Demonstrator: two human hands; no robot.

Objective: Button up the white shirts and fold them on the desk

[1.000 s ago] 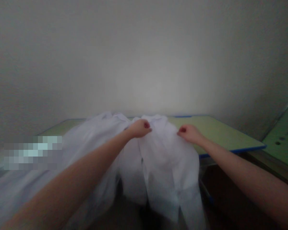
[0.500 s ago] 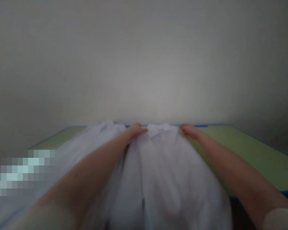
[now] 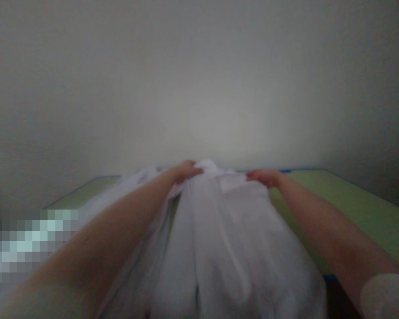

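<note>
A white garment (image 3: 226, 230) lies spread lengthwise over the table, its near part hanging down toward me; whether it is a shirt or a coat I cannot tell. At its far end, folds that look like a collar bunch between my hands. My left hand (image 3: 187, 170) pinches the far left part of this bunch between thumb and fingers. On the far right corner, my right hand (image 3: 263, 177) has its fingers closed at the cloth. More white cloth (image 3: 133, 181) lies to the left, partly behind my left forearm.
The table (image 3: 346, 212) has a green top with a blue edge. Its far side meets a plain pale wall (image 3: 213, 97). A blurred-out patch covers the lower left. A dark gap shows below the table's near edge at right.
The garment's far end has spread rightward, reaching under my right hand. My left hand has risen slightly, and the cloth beside it now bulges higher.
</note>
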